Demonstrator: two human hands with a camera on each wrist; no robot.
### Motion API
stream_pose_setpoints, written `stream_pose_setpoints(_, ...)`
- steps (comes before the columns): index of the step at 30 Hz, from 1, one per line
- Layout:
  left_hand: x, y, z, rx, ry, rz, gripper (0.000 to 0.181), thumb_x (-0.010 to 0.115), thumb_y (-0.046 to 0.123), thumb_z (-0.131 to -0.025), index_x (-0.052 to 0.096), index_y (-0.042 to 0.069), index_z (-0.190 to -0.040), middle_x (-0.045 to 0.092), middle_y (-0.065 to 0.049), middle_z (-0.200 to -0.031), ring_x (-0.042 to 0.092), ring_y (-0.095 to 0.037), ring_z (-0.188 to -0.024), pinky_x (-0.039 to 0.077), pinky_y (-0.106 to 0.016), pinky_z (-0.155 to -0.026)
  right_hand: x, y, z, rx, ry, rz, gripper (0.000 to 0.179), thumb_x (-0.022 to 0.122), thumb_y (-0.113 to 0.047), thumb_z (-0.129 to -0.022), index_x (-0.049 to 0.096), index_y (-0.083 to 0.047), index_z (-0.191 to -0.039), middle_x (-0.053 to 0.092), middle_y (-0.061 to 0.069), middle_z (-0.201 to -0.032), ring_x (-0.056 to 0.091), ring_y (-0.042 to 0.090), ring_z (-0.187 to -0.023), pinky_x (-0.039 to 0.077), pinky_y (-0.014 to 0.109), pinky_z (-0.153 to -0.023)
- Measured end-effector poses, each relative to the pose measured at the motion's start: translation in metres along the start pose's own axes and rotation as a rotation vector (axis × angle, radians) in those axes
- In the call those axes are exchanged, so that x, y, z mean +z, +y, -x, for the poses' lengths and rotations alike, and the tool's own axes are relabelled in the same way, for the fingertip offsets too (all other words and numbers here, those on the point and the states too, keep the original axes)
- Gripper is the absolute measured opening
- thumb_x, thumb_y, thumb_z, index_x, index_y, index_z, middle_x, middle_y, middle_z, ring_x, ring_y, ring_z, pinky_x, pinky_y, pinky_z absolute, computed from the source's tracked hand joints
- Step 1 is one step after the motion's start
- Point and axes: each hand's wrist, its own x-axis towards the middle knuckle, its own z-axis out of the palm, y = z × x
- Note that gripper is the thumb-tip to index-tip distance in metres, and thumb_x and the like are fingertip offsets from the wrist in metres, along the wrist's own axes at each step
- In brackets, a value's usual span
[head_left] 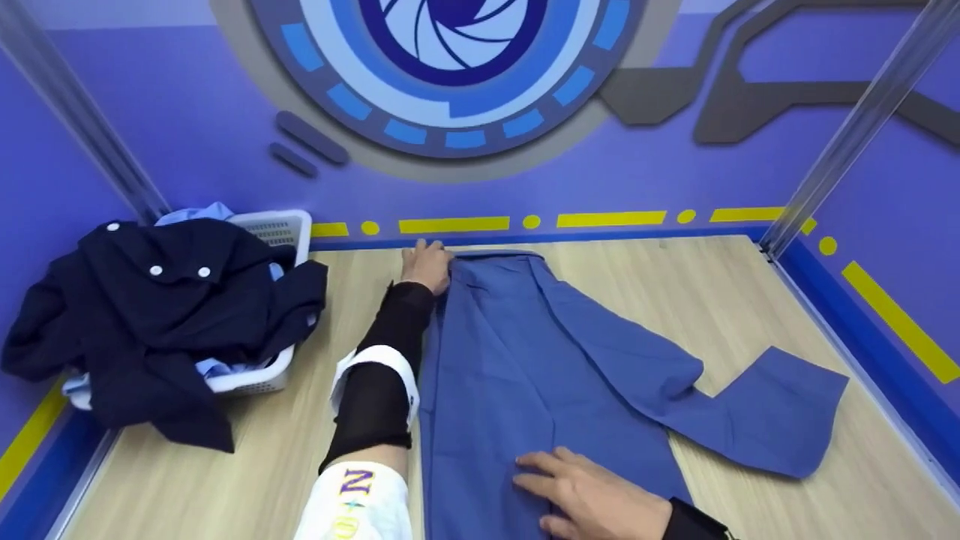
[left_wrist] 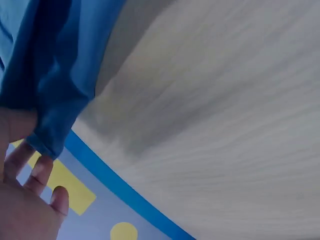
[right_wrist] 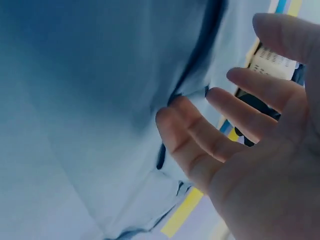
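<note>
A blue long-sleeved shirt [head_left: 495, 360] lies on the wooden table, its body running from the back edge toward me. One sleeve [head_left: 780, 420] bends out to the right. My left hand [head_left: 427, 266] is at the shirt's far left corner; in the left wrist view its thumb and fingers pinch the hem [left_wrist: 50, 135]. Over the lower middle of the shirt is my right hand [head_left: 600, 495], fingers spread and relaxed. The right wrist view shows those fingers [right_wrist: 185, 135] at the cloth, gripping nothing. The near end of the shirt is cut off by the frame.
At the left stands a white plastic basket [head_left: 300, 232], heaped with a dark navy garment [head_left: 172, 300] with white buttons that hangs over its rim. Light blue cloth [head_left: 196, 213] shows beneath. Printed panels [head_left: 525, 172] wall the wooden table [head_left: 675, 285] at the back and sides.
</note>
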Motion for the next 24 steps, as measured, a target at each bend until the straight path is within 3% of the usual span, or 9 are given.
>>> stream_pose_setpoints(3,-0.014,-0.006,0.0,-0.078,-0.048,0.092,0.038,0.051,0.013,-0.101,0.069,0.011,-0.134,0.048,-0.018,-0.15,0.035,-0.043,-0.14,0.029,-0.064,-0.112,-0.005,-0.004,0.002,-0.048,-0.015,0.032,0.042,0.065,-0.026,-0.103,0.061,-0.017,-0.143,0.056,0.007,-0.147,0.056,0.02,-0.108,0.052,0.036,-0.084)
stream_pose_setpoints(5,-0.024,-0.009,-0.002,-0.16,-0.059,0.185,0.037,0.051,0.021,-0.101,0.069,0.007,-0.131,0.042,-0.021,-0.154,0.031,-0.044,-0.145,0.025,-0.066,-0.115,-0.01,-0.008,0.002,-0.07,-0.009,0.049,0.041,0.067,-0.025,-0.102,0.063,-0.017,-0.142,0.058,0.005,-0.146,0.056,0.017,-0.106,0.051,0.034,-0.083)
stream_pose_setpoints(7,-0.029,-0.01,-0.006,-0.25,-0.053,0.272,0.038,0.053,0.027,-0.1,0.071,0.004,-0.125,0.044,-0.023,-0.153,0.035,-0.043,-0.144,0.028,-0.064,-0.116,-0.015,-0.012,0.002,-0.072,0.007,0.053,0.04,0.067,-0.024,-0.102,0.063,-0.017,-0.141,0.059,0.005,-0.144,0.057,0.018,-0.109,0.052,0.036,-0.086)
stream_pose_setpoints(9,-0.026,-0.012,-0.009,-0.301,-0.032,0.328,0.037,0.057,0.026,-0.098,0.069,0.001,-0.123,0.048,-0.024,-0.15,0.041,-0.044,-0.14,0.034,-0.061,-0.115,-0.018,-0.015,0.0,-0.056,0.022,0.058,0.039,0.067,-0.024,-0.102,0.063,-0.017,-0.14,0.059,0.004,-0.144,0.057,0.019,-0.113,0.052,0.038,-0.09)
stream_pose_setpoints(11,-0.015,-0.012,-0.009,-0.309,0.004,0.331,0.039,0.06,0.019,-0.097,0.063,0.0,-0.131,0.051,-0.026,-0.146,0.049,-0.046,-0.133,0.042,-0.058,-0.11,-0.017,-0.017,-0.001,-0.04,0.022,0.061,0.04,0.067,-0.024,-0.102,0.062,-0.016,-0.141,0.058,0.006,-0.144,0.058,0.021,-0.116,0.052,0.04,-0.092)
stream_pose_setpoints(14,0.007,-0.014,-0.004,-0.236,0.125,0.278,0.054,0.065,0.008,-0.094,0.052,-0.001,-0.145,0.049,-0.031,-0.143,0.054,-0.049,-0.125,0.049,-0.055,-0.103,-0.01,-0.019,-0.002,-0.02,0.004,0.056,0.045,0.065,-0.028,-0.103,0.058,-0.016,-0.146,0.052,0.008,-0.15,0.056,0.027,-0.125,0.053,0.045,-0.095)
stream_pose_setpoints(18,0.026,-0.016,0.01,-0.063,0.305,0.215,0.04,0.06,-0.004,-0.093,0.062,-0.003,-0.133,0.056,-0.028,-0.127,0.058,-0.044,-0.114,0.052,-0.051,-0.096,0.0,-0.016,0.0,-0.01,-0.006,0.021,0.053,0.056,-0.038,-0.107,0.048,-0.016,-0.155,0.038,0.009,-0.163,0.043,0.04,-0.144,0.048,0.059,-0.102)
stream_pose_setpoints(21,0.03,-0.017,0.021,0.098,0.286,0.178,0.031,0.05,-0.004,-0.098,0.067,-0.005,-0.124,0.063,-0.026,-0.12,0.062,-0.043,-0.112,0.053,-0.052,-0.095,0.001,-0.012,0.0,-0.01,-0.026,0.053,0.056,0.053,-0.043,-0.107,0.045,-0.016,-0.157,0.033,0.009,-0.166,0.035,0.044,-0.149,0.044,0.061,-0.106)
stream_pose_setpoints(24,0.033,-0.018,0.03,0.174,0.203,0.168,0.039,0.046,0.011,-0.106,0.059,-0.002,-0.14,0.057,-0.027,-0.14,0.055,-0.043,-0.13,0.047,-0.057,-0.104,0.001,-0.01,-0.002,-0.008,-0.035,0.094,0.057,0.053,-0.043,-0.107,0.044,-0.017,-0.157,0.033,0.009,-0.167,0.034,0.044,-0.149,0.044,0.058,-0.108)
